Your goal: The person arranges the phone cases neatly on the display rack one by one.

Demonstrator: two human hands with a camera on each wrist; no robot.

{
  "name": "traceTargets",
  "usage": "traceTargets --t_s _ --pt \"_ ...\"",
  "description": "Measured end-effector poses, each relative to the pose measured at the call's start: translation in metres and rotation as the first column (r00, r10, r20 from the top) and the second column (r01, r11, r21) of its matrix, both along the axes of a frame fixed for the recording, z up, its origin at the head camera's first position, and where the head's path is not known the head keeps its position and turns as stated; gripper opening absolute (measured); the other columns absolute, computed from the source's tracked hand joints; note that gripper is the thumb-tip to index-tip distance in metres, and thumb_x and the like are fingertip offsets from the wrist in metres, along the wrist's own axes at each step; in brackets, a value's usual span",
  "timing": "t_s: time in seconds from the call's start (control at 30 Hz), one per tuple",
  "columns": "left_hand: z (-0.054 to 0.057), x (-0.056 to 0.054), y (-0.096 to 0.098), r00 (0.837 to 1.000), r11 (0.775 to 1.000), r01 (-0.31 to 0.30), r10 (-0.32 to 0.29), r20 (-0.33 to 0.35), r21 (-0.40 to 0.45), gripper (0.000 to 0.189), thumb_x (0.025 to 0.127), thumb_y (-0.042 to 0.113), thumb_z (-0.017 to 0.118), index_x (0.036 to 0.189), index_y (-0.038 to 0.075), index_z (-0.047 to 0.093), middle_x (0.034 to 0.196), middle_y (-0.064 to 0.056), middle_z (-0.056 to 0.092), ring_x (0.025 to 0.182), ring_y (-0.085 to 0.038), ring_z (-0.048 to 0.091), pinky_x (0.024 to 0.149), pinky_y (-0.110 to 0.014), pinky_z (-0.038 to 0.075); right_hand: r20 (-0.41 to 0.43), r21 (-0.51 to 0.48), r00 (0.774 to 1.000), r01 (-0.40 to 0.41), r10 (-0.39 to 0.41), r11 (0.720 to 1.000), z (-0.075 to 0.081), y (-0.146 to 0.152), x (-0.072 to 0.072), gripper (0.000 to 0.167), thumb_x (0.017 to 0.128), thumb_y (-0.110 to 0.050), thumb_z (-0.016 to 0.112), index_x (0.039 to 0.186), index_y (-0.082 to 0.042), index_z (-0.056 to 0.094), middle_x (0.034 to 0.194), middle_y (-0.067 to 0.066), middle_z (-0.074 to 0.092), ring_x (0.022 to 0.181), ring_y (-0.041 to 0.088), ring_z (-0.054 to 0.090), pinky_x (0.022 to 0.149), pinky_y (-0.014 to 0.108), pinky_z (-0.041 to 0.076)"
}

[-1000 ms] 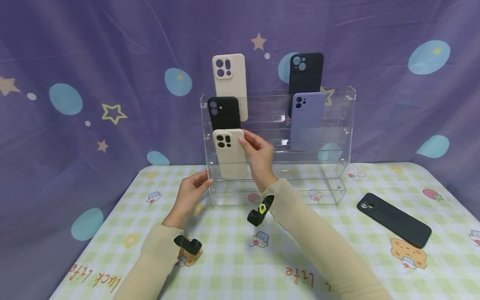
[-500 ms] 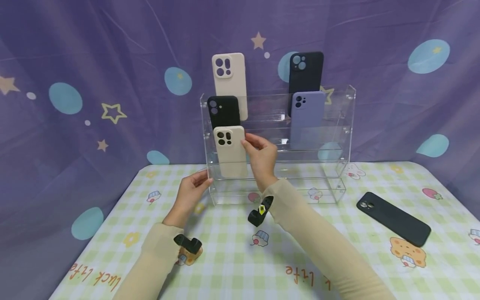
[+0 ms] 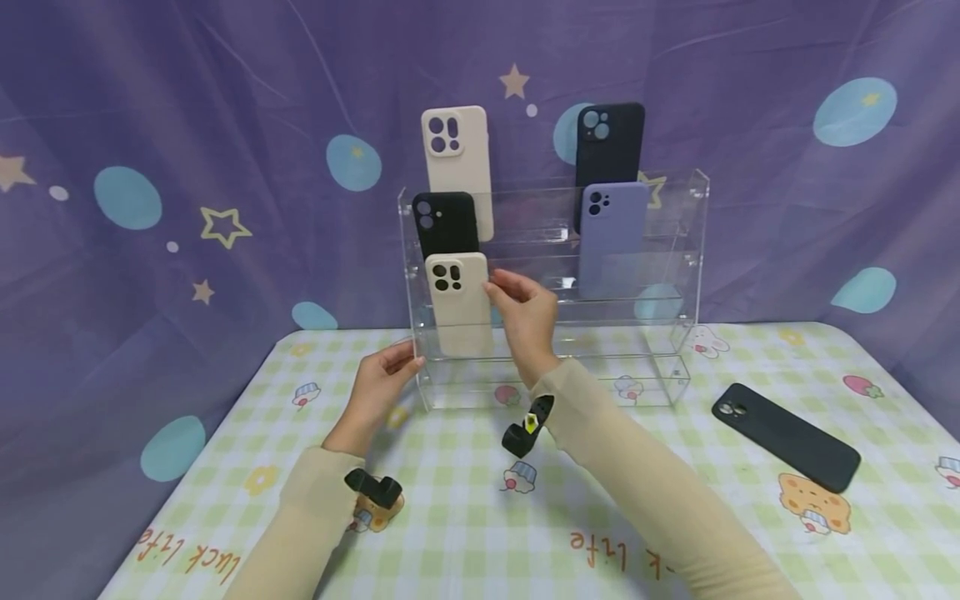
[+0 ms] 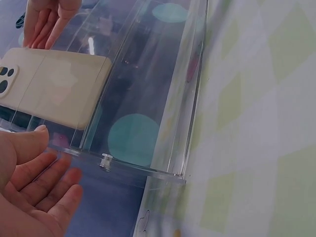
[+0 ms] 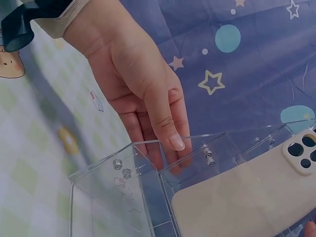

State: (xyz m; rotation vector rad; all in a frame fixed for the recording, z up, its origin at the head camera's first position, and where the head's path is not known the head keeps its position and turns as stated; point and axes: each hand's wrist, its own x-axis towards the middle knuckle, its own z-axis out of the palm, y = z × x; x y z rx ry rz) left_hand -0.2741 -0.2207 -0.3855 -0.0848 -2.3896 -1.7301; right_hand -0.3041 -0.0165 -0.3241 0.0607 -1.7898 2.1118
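A cream phone case (image 3: 460, 304) stands in a low front tier at the left of a clear acrylic display rack (image 3: 570, 337). Beside the case's right edge is my right hand (image 3: 527, 321), its thumb tip and fingertips right at that edge; in the right wrist view just a fingertip (image 5: 311, 231) shows. My left hand (image 3: 381, 385) holds the rack's left side panel, thumb at the front edge and fingers along the outside. The left wrist view shows this left hand (image 4: 34, 182) with the panel edge between thumb and fingers.
Behind stand a black case (image 3: 446, 221), a taller cream case (image 3: 459, 167), a dark case (image 3: 611, 150) and a lavender case (image 3: 613, 237). Another black case (image 3: 787, 437) lies on the checked tablecloth (image 3: 450, 533) at the right. A purple curtain (image 3: 247, 125) hangs behind.
My right thumb has come off the front of the front cream case, and the hand has shifted slightly right and down. The case's top sits slightly higher. My left hand stays in place.
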Motion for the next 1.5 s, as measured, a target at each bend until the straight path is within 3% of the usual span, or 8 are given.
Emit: traceTargets --t_s 0.27,0.5,0.67,0.9,1.07,1.23,1.33,1.5 --pt "-0.001 -0.001 0.000 1.000 1.000 0.000 0.000 0.020 0.001 0.036 0.090 0.008 0.063 0.123 -0.007 0.057 0.123 -0.023 0.059 0.108 -0.026 0.059 0.082 -0.012 0.046 -0.008 -0.008 0.992 -0.130 0.130 0.992 -0.008 0.032 0.016 0.032 0.082 -0.010 0.074 0.110 0.004 0.067 0.099 0.005 0.071 0.087 0.011 0.063 0.077 0.021 0.052" --pt "0.001 0.001 -0.001 0.999 1.000 0.002 -0.002 0.035 -0.013 0.039 0.091 0.011 0.063 0.125 -0.007 0.055 0.125 -0.022 0.058 0.112 -0.028 0.057 0.091 -0.022 0.047 0.095 0.137 0.941 -0.334 0.324 0.932 -0.028 0.102 0.045 0.041 0.087 -0.011 0.069 0.121 0.008 0.058 0.107 0.001 0.069 0.094 0.006 0.064 0.085 0.022 0.051" --pt "0.003 0.000 0.000 0.999 1.000 -0.018 0.018 0.047 -0.007 0.038 0.091 0.010 0.063 0.125 -0.005 0.056 0.125 -0.020 0.059 0.113 -0.027 0.056 0.092 -0.022 0.046 0.138 0.223 0.923 -0.383 0.360 0.897 -0.052 0.152 0.069 0.043 0.089 -0.015 0.066 0.123 0.008 0.056 0.106 -0.009 0.068 0.100 0.005 0.063 0.087 0.021 0.049" --pt "0.000 -0.001 0.001 0.999 1.000 -0.004 0.005 0.038 -0.021 0.037 0.091 0.010 0.063 0.124 -0.006 0.057 0.124 -0.021 0.059 0.110 -0.026 0.058 0.084 -0.013 0.045 0.180 0.413 0.936 -0.352 0.303 0.840 -0.072 0.216 0.106 0.039 0.090 -0.016 0.064 0.122 0.006 0.057 0.112 -0.009 0.067 0.101 0.007 0.062 0.083 0.019 0.050" --pt "-0.002 -0.001 0.001 1.000 1.000 -0.014 0.014 0.013 -0.020 0.036 0.090 0.009 0.064 0.123 -0.006 0.058 0.123 -0.022 0.059 0.107 -0.022 0.060 0.083 -0.012 0.045 0.220 0.518 0.918 -0.396 0.329 0.759 -0.079 0.257 0.113 0.040 0.091 -0.012 0.063 0.126 0.005 0.054 0.117 -0.012 0.063 0.104 0.003 0.060 0.081 0.020 0.051" --pt "-0.004 -0.001 0.001 1.000 1.000 -0.005 0.005 -0.014 -0.012 0.036 0.090 0.007 0.064 0.121 -0.008 0.058 0.121 -0.024 0.060 0.097 -0.009 0.061 0.082 -0.011 0.045 0.205 0.651 0.891 -0.434 0.406 0.623 -0.085 0.298 0.101 0.041 0.090 -0.006 0.063 0.128 0.005 0.051 0.120 -0.009 0.061 0.107 -0.002 0.056 0.084 0.017 0.049" --pt "-0.005 -0.002 0.000 1.000 1.000 0.000 0.000 -0.011 -0.006 0.036 0.089 0.007 0.064 0.121 -0.008 0.058 0.121 -0.024 0.060 0.092 -0.004 0.060 0.082 -0.011 0.046 0.163 0.741 0.900 -0.383 0.405 0.552 -0.089 0.315 0.089 0.042 0.086 -0.006 0.067 0.125 0.004 0.055 0.119 -0.009 0.062 0.107 -0.007 0.054 0.086 0.011 0.045" --pt "-0.004 -0.001 -0.001 1.000 1.000 -0.003 0.003 -0.009 -0.011 0.036 0.089 0.008 0.064 0.122 -0.008 0.057 0.121 -0.023 0.060 0.093 -0.004 0.059 0.082 -0.011 0.045 0.157 0.788 0.913 -0.345 0.376 0.510 -0.091 0.337 0.075 0.045 0.083 -0.007 0.071 0.125 0.002 0.055 0.120 -0.016 0.059 0.108 -0.015 0.047 0.084 0.008 0.043"
